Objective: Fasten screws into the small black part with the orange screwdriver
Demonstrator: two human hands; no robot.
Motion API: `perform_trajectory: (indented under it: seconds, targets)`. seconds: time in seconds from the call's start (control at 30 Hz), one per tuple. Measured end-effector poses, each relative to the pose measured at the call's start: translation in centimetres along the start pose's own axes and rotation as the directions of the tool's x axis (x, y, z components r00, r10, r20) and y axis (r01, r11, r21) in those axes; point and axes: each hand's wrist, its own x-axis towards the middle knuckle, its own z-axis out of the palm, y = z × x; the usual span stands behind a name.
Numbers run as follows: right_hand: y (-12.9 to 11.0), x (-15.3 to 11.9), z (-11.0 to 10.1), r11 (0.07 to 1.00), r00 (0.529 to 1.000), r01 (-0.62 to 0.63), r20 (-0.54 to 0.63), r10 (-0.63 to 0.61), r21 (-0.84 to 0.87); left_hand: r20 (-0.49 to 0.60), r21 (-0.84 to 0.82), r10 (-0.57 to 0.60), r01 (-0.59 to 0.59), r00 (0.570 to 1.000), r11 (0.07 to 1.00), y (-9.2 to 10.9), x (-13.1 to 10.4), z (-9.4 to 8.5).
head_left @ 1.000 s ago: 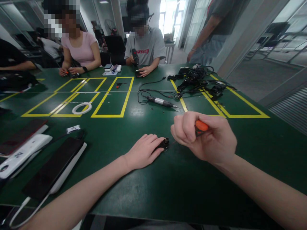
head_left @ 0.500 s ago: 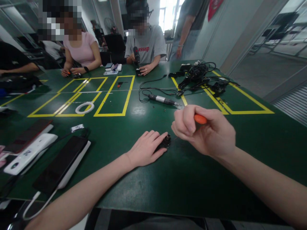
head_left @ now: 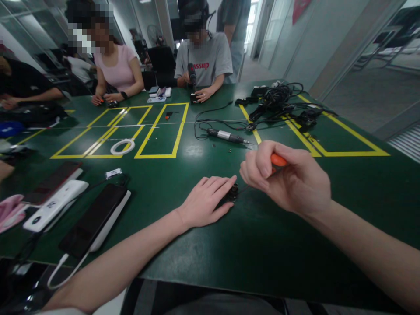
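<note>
My right hand is closed around the orange handle of a screwdriver. Its thin shaft, partly hidden by my fingers, points left and down. On the table my left hand holds down a small black part between index finger and thumb. A round piece with a dark opening shows at that part's right end; my fingers cover the rest. The shaft runs toward this part, but I cannot tell whether its tip touches it.
Beyond my hands lies a corded pen-shaped power tool. Tangled black cables sit at the back right. Left are a tape ring, a phone on a power bank and a white power strip. Two people work across the green table.
The view has turned a little left, so everything sits slightly farther right. Both hands keep their holds. The standing person at the back has moved left.
</note>
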Motion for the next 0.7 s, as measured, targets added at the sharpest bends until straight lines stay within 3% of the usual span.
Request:
perform_trajectory:
  seconds: [0.27, 0.43, 0.7]
  targets:
    - [0.23, -0.51, 0.18, 0.997, 0.999, 0.033, -0.025, -0.031, 0.068, -0.01, -0.036, 0.012, -0.012, 1.0, 0.999, -0.06, 0.17, -0.1]
    - [0.32, 0.01, 0.34, 1.0, 0.998, 0.029, -0.052, -0.029, 0.0, 0.014, -0.048, 0.02, -0.02, 1.0, 0.999, -0.21, 0.11, 0.12]
    - [0.32, -0.58, 0.45, 0.996, 1.0, -0.026, -0.007, 0.027, 0.088, -0.118, -0.01, 0.056, -0.057, 0.991, 0.998, -0.48, 0.2, 0.77]
